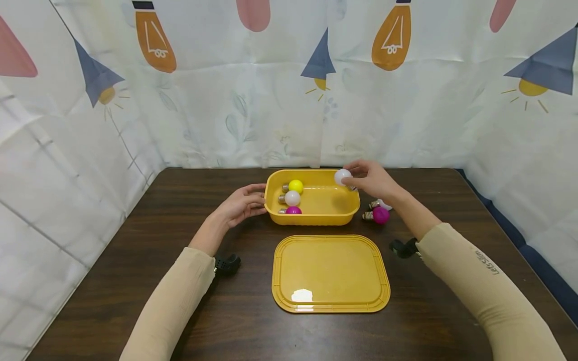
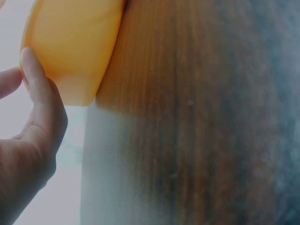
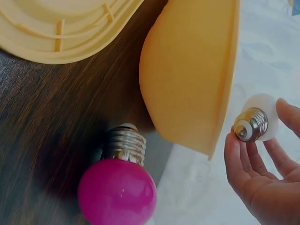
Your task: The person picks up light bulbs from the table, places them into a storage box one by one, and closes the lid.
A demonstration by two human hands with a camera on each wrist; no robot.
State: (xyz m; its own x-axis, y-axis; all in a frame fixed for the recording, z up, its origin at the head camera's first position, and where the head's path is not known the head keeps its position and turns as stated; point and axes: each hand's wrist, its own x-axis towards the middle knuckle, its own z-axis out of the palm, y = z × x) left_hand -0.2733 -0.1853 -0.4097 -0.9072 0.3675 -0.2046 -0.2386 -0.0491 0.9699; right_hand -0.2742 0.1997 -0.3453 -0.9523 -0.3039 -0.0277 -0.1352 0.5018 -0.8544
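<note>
My right hand (image 1: 371,179) pinches a white light bulb (image 1: 343,177) between thumb and fingers, over the right end of a yellow plastic box (image 1: 316,219). In the right wrist view the bulb's metal screw base (image 3: 252,125) points toward the camera. My left hand (image 1: 244,204) rests its nearly straight fingers against the box's left end, fingertips right at the rim. Inside the box, at its left side, lie a yellow bulb (image 1: 296,186), a white bulb (image 1: 292,198) and a magenta bulb (image 1: 293,210).
Right of the box, another magenta bulb (image 1: 381,215) lies on the dark wooden table (image 1: 226,321). Behind it lies another white bulb (image 1: 385,204), partly hidden by my right arm. A flat yellow lid (image 1: 331,273) lies in front of the box. A patterned curtain (image 1: 280,115) hangs behind the table.
</note>
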